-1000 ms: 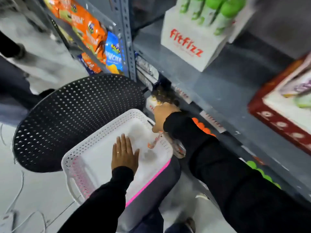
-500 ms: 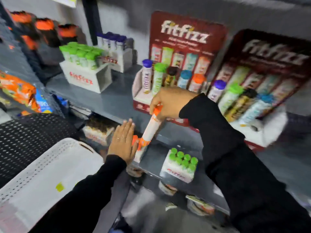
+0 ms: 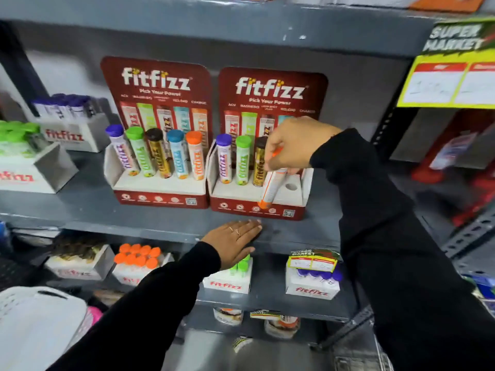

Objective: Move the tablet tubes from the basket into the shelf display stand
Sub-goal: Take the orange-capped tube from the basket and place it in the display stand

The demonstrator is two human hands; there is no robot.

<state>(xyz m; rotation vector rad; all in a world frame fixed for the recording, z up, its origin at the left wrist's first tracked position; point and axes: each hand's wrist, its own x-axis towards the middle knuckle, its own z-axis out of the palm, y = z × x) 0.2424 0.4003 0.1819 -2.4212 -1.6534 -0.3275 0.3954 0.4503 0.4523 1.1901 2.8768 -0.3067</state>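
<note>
My right hand (image 3: 294, 143) grips the top of an orange-and-white tablet tube (image 3: 270, 187), which hangs tilted in front of the right red fitfizz display stand (image 3: 257, 207). That stand holds three upright tubes (purple, green and dark caps); one empty round hole (image 3: 291, 186) shows at its right. The left fitfizz stand (image 3: 160, 195) holds several tubes. My left hand (image 3: 234, 243) rests flat and empty on the grey shelf's front edge (image 3: 166, 226) below the stands. The white perforated basket (image 3: 34, 322) is at the lower left, its inside hidden.
White fitfizz boxes with green caps (image 3: 24, 162) and purple caps (image 3: 72, 124) stand at the left of the shelf. The lower shelf holds boxes with orange (image 3: 136, 266), green (image 3: 230, 279) and purple (image 3: 313, 285) caps. A yellow supermarket sign (image 3: 452, 65) hangs at the upper right.
My right hand picked the orange tube out of the basket and raised it up and right to the right stand. My left hand left the basket and moved onto the shelf edge.
</note>
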